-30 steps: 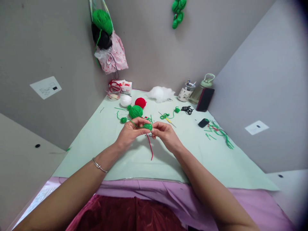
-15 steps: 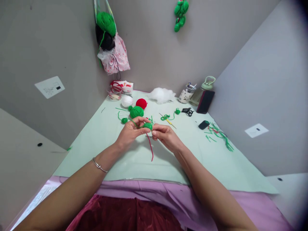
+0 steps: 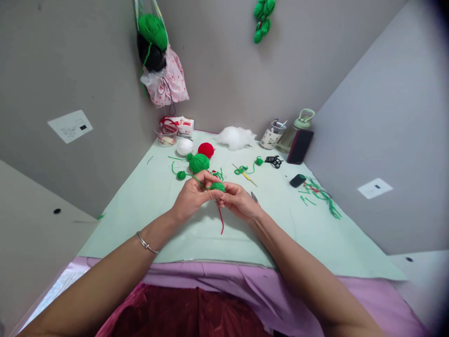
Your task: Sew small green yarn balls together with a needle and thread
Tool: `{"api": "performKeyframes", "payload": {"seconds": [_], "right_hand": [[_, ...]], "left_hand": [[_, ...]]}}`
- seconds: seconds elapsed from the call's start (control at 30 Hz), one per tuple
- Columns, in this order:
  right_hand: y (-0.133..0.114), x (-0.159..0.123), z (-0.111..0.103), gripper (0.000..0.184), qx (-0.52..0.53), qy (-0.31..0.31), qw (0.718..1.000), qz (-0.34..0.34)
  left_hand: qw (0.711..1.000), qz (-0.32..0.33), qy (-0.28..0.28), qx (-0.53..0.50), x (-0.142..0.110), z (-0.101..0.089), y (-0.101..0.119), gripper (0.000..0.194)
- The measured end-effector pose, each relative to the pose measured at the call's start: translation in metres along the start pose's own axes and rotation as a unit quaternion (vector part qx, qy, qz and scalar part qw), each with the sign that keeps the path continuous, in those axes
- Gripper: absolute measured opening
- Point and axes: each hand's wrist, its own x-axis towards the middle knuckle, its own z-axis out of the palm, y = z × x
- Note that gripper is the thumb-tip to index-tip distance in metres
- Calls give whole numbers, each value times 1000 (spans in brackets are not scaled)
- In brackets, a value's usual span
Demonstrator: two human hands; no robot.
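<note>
A small green crocheted piece (image 3: 218,186) is pinched between the thumb and fingers of my left hand (image 3: 191,196). My right hand (image 3: 239,201) is closed at the piece's right edge, its thumb and forefinger pressed together there. Green yarn runs from the piece over my left fingers towards a small green ball (image 3: 181,175). A red strand (image 3: 221,221) hangs or lies just below the hands. Behind my right hand shows a pointed metal tip (image 3: 255,197); the rest of it is hidden, and I cannot tell whether it is held.
Green (image 3: 199,163), red (image 3: 206,150) and white yarn balls (image 3: 185,147) sit beyond my left hand. White stuffing (image 3: 236,138) lies at the back. Rightward are a yellow-handled crochet hook (image 3: 246,176), black scissors-like handles (image 3: 274,162), a black object (image 3: 298,180), yarn scraps (image 3: 317,193), a phone (image 3: 300,146) and a bottle (image 3: 303,122).
My right hand has moved slightly left, closer against the green piece. The metal tip behind it has come into view. The piece has shifted a little right and down.
</note>
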Motion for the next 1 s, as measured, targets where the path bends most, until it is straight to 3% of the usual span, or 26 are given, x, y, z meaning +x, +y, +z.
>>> {"api": "performKeyframes", "payload": {"seconds": [0.27,0.6,0.67,0.8,1.0], "right_hand": [[-6,0,-4,28,-41,4,999,-9],[-28,-8,-10,37,-108,0,992,59],[-33,-9,-18,32,-193,39,980,32],[-36,-9,-31,21,-345,141,927,-47],[-30,-5,-33,13,-394,127,909,-45]], "left_hand": [[1000,12,-2,23,1,-2,-9,32],[995,-29,17,94,5,-8,-9,31],[991,-37,19,125,7,-12,-12,29],[975,-60,-13,215,10,-17,-23,24],[951,-98,-85,281,10,-23,-40,24]]}}
